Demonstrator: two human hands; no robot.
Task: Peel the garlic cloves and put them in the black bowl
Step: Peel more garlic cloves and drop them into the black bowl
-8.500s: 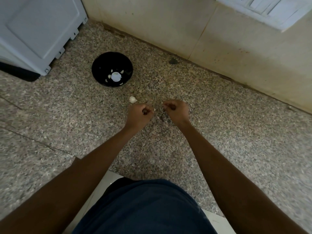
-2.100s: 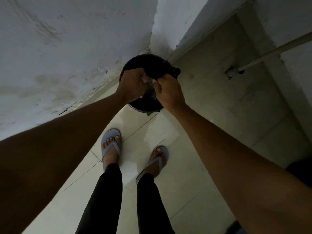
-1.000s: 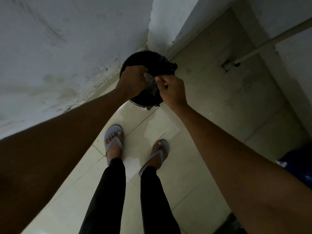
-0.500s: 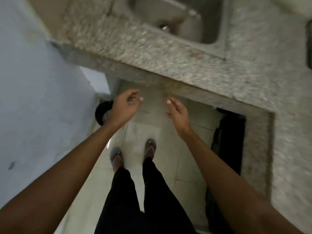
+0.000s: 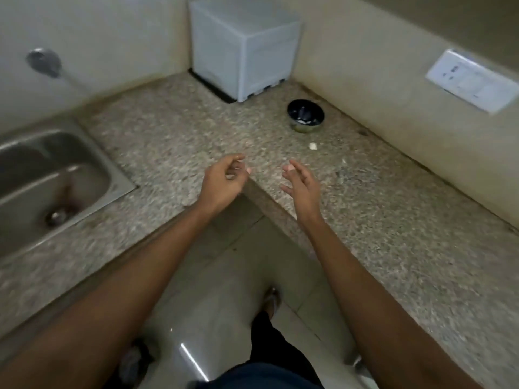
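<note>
The black bowl (image 5: pixel 305 115) stands on the granite counter (image 5: pixel 179 136) near the back wall, with several pale cloves inside. A white garlic piece (image 5: pixel 312 146) lies on the counter just in front of the bowl. Bits of peel (image 5: pixel 344 175) lie to its right. My left hand (image 5: pixel 224 181) hovers over the counter's inner corner, fingers loosely curled and empty. My right hand (image 5: pixel 302 183) is beside it, fingers spread and relaxed, holding nothing. Both hands are well short of the bowl.
A steel sink (image 5: pixel 47 181) is set into the counter at the left, with a tap (image 5: pixel 45 63) on the wall above. A white plastic box (image 5: pixel 244 46) stands in the back corner. A switch plate (image 5: pixel 474 80) is on the right wall. Tiled floor lies below.
My view has swung from the black bin on the floor back to the counter. Both hands let go of what they held over the bin and now hover empty at counter height.
</note>
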